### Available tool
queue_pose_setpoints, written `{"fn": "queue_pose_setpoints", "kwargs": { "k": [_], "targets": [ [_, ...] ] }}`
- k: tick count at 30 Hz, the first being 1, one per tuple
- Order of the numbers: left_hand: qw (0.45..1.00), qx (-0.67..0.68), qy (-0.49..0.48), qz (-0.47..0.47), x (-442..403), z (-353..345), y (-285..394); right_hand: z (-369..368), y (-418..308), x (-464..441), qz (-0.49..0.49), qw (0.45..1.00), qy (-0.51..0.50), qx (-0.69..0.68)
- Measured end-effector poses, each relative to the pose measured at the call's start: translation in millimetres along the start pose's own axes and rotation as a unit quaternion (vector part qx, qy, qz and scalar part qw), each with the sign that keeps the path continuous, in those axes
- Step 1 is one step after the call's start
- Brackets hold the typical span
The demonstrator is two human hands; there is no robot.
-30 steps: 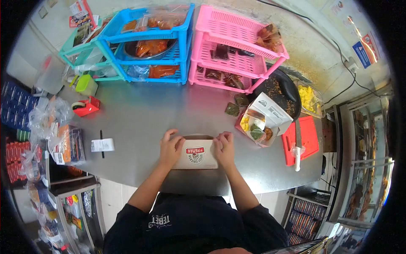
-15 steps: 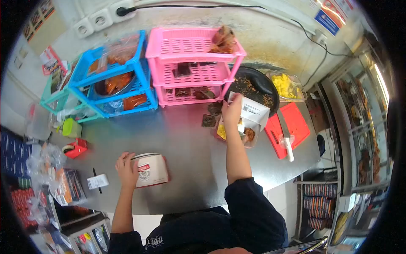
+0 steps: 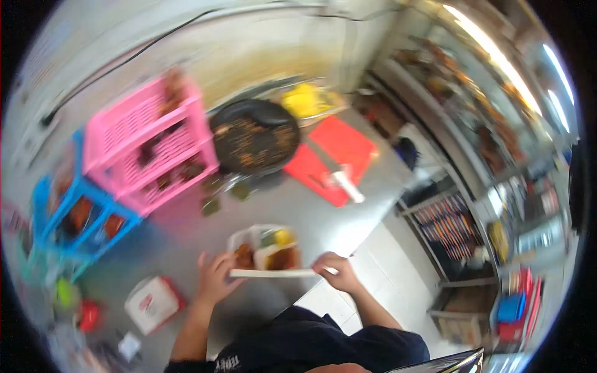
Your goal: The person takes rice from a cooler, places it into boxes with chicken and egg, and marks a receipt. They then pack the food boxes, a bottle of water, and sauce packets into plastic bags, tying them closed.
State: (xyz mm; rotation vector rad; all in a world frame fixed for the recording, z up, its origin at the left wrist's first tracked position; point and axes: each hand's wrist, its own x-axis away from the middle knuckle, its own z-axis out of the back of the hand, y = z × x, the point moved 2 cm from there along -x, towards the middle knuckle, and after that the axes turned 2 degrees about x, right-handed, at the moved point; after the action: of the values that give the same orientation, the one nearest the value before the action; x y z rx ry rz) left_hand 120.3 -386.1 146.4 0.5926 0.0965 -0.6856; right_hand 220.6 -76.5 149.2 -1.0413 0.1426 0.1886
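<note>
An open meal box [image 3: 272, 244] is in front of me on the metal table, its lid edge facing me. Inside it are yellow food, something green and brown pieces. At the lid's left end is my left hand [image 3: 216, 278], fingers closed on the edge. My right hand [image 3: 333, 270] pinches the lid's right end. A closed white and red box [image 3: 151, 304] lies on the table to the left of my left hand. Small dark packets [image 3: 211, 205] lie beyond the open box.
Pink racks [image 3: 149, 140] and blue racks [image 3: 87, 214] stand at the back left. A black pan [image 3: 255, 138], a tray of yellow food [image 3: 306, 101] and a red cutting board [image 3: 348, 146] with a white-handled knife [image 3: 347, 186] are beyond the box. A shelf [image 3: 451, 227] stands right.
The view has swung right. My left hand has let go of the closed box, and both hands now hold the open box's lid. The open box has been turned and brought nearer to me.
</note>
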Motion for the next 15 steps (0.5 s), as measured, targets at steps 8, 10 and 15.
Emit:
{"fn": "queue_pose_setpoints", "kwargs": {
  "k": [8, 10, 15],
  "targets": [
    [0.918, 0.232, 0.033, 0.320, 26, -103, -39, -94, 78, -24, -0.308, 0.950, 0.049, 0.027],
    [0.912, 0.249, 0.036, 0.324, 21, -92, -24, -87, 70, -22, -0.283, 0.958, 0.053, -0.010],
    [0.859, 0.398, 0.054, 0.317, 32, -81, -16, -62, 26, -13, -0.098, 0.984, 0.121, -0.082]
  ]
}}
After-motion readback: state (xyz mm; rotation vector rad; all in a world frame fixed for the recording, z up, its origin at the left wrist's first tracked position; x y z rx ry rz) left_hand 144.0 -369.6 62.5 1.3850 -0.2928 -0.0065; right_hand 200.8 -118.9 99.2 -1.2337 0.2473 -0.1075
